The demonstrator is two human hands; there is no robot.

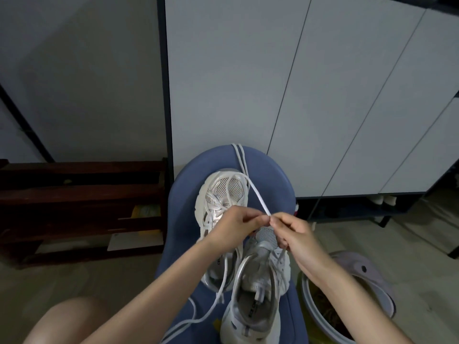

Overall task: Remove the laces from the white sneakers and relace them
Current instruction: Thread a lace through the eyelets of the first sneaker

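Observation:
Two white sneakers lie on a blue chair seat [183, 194]. The left sneaker [224, 192] points away from me, and its loose lace trails down toward my knee. The right sneaker [255, 289] lies nearer, its opening facing up. A white lace [250, 189] runs from the chair's far edge to my fingers. My left hand [233, 227] and my right hand [295, 237] meet above the sneakers, and both pinch this lace at the same spot between thumb and fingertips.
A dark wooden shoe rack [79, 194] stands on the left. White cabinet doors [323, 95] rise behind the chair. A round bin with a lilac lid [362, 271] sits on the floor at the right. My bare knee [72, 319] is at the lower left.

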